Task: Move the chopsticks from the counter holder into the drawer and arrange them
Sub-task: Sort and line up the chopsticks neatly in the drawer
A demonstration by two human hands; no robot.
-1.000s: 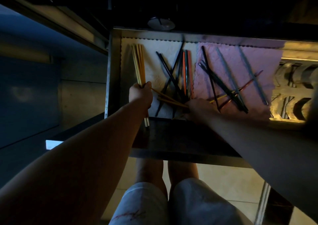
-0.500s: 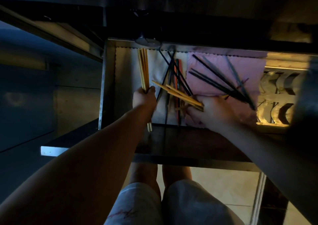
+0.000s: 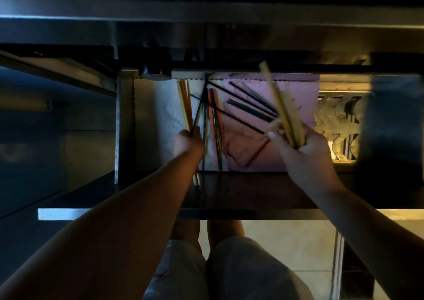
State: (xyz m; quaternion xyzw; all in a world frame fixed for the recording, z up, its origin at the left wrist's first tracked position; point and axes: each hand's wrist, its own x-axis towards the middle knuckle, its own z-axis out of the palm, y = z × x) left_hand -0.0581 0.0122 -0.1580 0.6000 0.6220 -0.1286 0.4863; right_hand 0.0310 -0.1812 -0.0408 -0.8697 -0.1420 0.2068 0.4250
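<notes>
left hand (image 3: 188, 140) is wrapped around a bunch of yellow wooden chopsticks (image 3: 185, 106) near the open metal drawer's (image 3: 125, 125) left edge, right hand (image 3: 300, 147) clutches a blurry second yellow bundle (image 3: 278, 102) raised over the pink liner (image 3: 296, 93), dark loose chopsticks (image 3: 250, 106) scattered between them

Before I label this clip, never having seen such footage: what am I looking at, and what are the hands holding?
One camera, worn on a person's head, looks down at their bare arms and an open drawer. The left hand grips a bundle of yellow chopsticks over a white liner. The right hand holds more yellow sticks, blurred, raised above a pink liner. Dark chopsticks and a reddish pair lie loose and crossed between them, not yet arranged.
</notes>
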